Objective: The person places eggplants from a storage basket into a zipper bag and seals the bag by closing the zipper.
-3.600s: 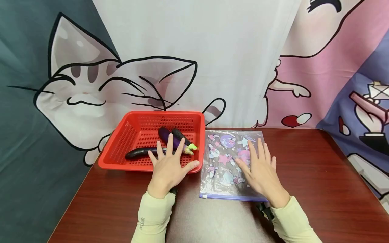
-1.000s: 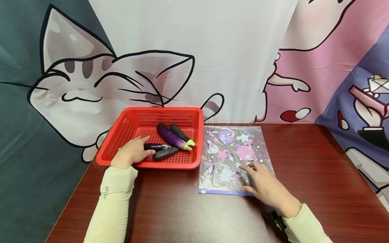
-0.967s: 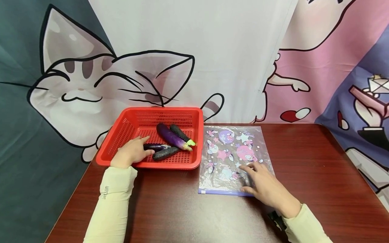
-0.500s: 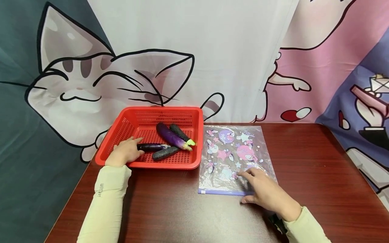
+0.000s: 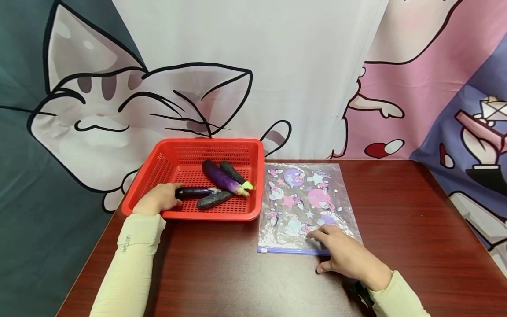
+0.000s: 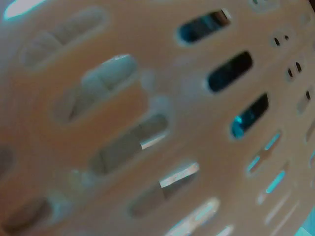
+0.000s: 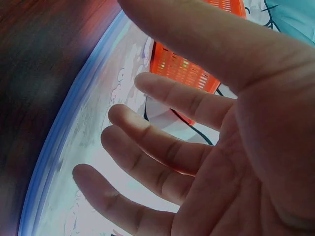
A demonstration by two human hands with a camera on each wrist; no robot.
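Dark eggplant lies in the near half of a red basket at the table's far-left corner. The left hand has thumb and index finger at its left end; whether they grip cannot be told. The right hand, loosely spread and holding nothing, is over a clear bag's near-right corner. Grasping nearer the eggplant's middle would likely balance it better, minding the black vegetable just beside.
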